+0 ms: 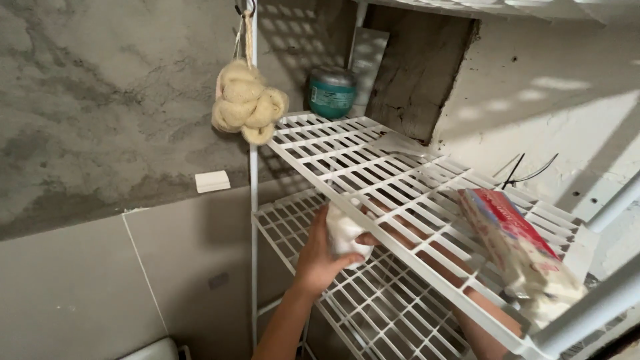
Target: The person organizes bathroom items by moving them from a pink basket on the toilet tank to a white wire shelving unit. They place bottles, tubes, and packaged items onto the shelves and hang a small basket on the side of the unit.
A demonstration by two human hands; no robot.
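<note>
Left hand (323,257), beneath the upper tier of a white wire shelf rack (347,160), with fingers curled closed around a white crumpled wad (347,235), probably cloth or tissue, pressed against the underside of the grid. The wad appears light, soft and compressible; a full-palm grip suits it. Its long axis runs roughly upright, upper end toward the wires. Right hand (400,230) is largely hidden behind the shelf; its finger state cannot be told. A red-and-white packet (517,250) lies on the tier; a beige sponge (247,103) hangs left.
</note>
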